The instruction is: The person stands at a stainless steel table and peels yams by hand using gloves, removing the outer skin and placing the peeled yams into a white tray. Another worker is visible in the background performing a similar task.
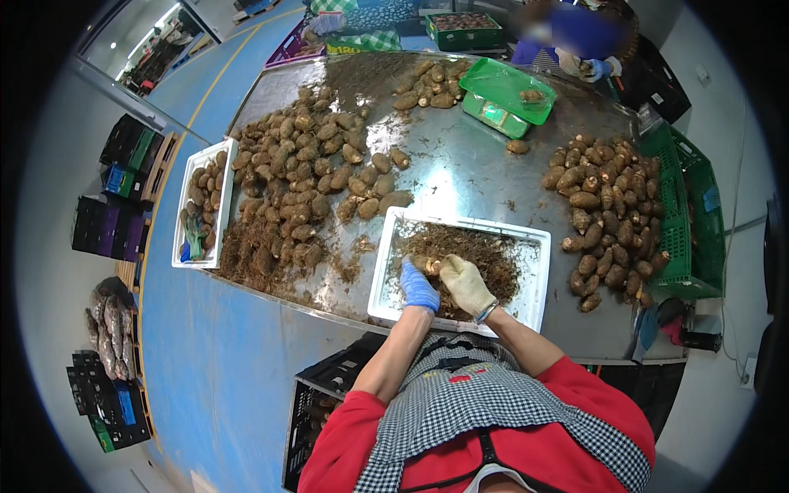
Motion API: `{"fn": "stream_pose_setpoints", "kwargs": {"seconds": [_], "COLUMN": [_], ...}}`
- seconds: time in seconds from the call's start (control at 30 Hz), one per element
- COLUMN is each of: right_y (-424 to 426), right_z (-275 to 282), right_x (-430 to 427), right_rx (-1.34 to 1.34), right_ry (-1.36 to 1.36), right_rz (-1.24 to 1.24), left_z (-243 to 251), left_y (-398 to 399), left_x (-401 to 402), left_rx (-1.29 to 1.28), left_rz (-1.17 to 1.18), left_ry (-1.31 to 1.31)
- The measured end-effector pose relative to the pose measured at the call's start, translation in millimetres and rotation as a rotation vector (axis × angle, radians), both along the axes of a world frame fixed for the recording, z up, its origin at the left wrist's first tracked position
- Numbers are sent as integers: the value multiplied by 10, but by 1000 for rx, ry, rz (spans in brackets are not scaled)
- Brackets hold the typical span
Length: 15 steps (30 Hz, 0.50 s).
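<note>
My left hand [419, 286], in a blue knitted glove, grips a brown taro corm [423, 265] over a white foam tray [543, 280]. My right hand [466, 285], in a cream knitted glove, is at the corm's right end, where pale flesh shows; whether it holds a small tool is hidden by its fingers. Loose brown root fibres [493, 259] cover much of the tray's bottom. Left of the tray lies a large heap of hairy taro corms [302, 160] on the metal table [468, 179]. A second heap of cleaner corms [607, 203] lies to the right.
A green plastic crate [703, 228] stands beside the right heap. A green tray [508, 89] with one corm sits on a green box at the back. Another white foam tray [228, 203] holds corms at the left. A co-worker's gloved hands [585, 65] are across the table.
</note>
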State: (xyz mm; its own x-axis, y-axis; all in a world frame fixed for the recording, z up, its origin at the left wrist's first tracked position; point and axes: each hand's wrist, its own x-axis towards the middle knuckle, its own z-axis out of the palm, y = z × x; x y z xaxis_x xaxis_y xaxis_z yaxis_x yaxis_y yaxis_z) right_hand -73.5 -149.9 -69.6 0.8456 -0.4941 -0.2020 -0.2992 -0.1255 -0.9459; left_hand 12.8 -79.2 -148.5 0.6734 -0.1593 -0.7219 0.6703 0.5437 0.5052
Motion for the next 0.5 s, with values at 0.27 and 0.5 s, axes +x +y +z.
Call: {"fn": "stream_pose_setpoints", "kwargs": {"seconds": [0.27,0.5], "right_y": [-80,51], "right_z": [93,259], "right_x": [-35,132], "right_rx": [-15,-412], "right_ry": [139,108], "right_rz": [-52,-26], "left_z": [476,258], "left_y": [29,113], "left_x": [29,5], "left_rx": [40,351], "left_rz": [-91,-60], "left_ry": [123,-533]}}
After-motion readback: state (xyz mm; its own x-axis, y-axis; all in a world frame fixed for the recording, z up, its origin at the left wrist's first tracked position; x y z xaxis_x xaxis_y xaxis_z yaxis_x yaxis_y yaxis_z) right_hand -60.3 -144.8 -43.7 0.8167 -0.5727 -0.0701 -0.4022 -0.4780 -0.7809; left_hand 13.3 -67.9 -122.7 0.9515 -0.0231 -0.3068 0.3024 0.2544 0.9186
